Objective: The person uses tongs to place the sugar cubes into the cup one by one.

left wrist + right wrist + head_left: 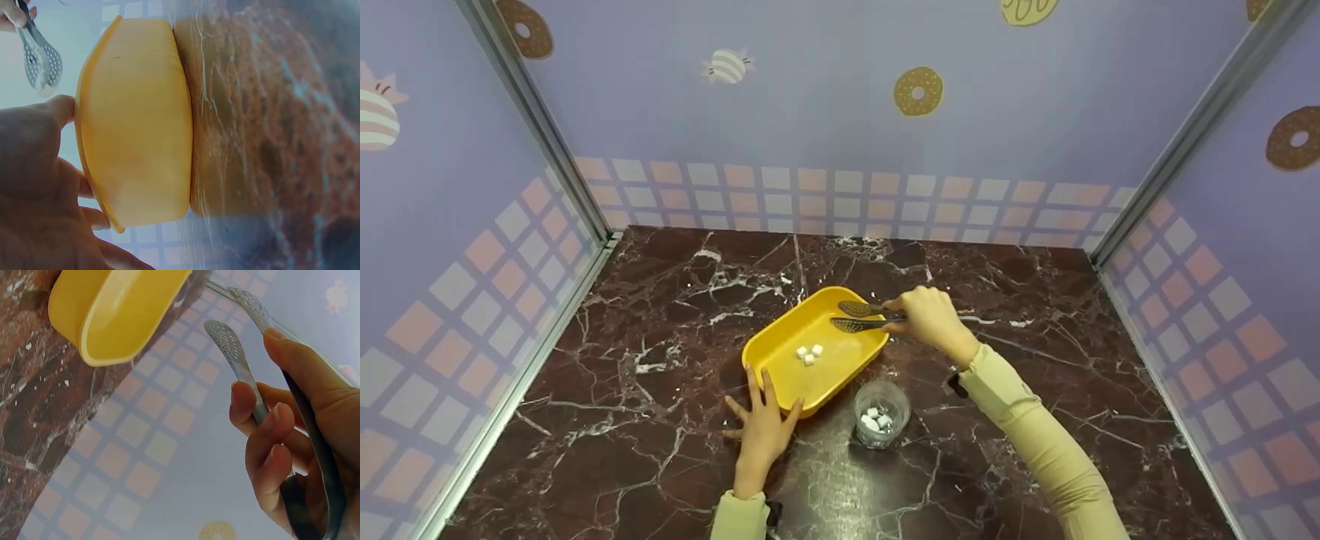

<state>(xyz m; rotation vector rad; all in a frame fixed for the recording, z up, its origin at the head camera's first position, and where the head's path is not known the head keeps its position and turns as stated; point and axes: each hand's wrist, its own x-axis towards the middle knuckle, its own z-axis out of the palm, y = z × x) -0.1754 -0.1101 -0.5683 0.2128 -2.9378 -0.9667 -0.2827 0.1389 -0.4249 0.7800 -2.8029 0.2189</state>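
A yellow plastic basin (780, 336) sits slanted on the dark marbled tabletop, with a few small white cubes (809, 355) on its floor. My left hand (765, 431) spreads its fingers at the basin's near left corner, fingertips right at the rim. My right hand (931, 319) grips black tongs (320, 433) with perforated, spoon-shaped ends. Those ends stand apart with nothing between them, over the basin's far right part. Close by the basin's right side stands a clear plastic cup (883, 391) with several white cubes (876, 420) inside.
Lilac wall panels (825, 97) with printed donuts and candies enclose the tabletop (645, 420) at the back and both sides. Metal strips (547, 135) run along the panels' corners. Small white specks lie around the basin.
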